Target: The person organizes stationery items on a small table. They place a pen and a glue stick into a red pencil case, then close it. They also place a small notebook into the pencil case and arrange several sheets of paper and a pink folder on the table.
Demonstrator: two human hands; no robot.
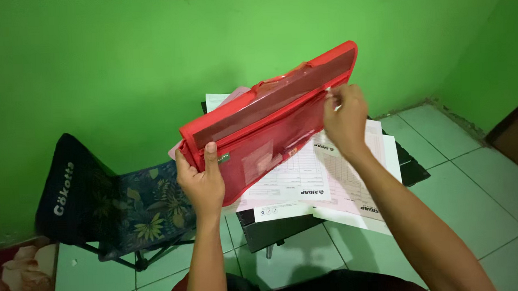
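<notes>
Folder (264,125), a red mesh zip pouch, hung tilted above the papers (324,180) on the small table's (274,229) top; it could slip from the one-sided grip. The left hand (201,180) clamped its lower-left corner, thumb on front, while the right hand (345,118) pinched something small near the zipper, raised.

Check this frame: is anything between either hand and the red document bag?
Nothing visible. The left hand already grips the lower corner of the red document bag, thumb on its front. The right hand is at the bag's upper edge, fingers pinched there. The printed papers lie below on the small table, clear of both hands.
</notes>
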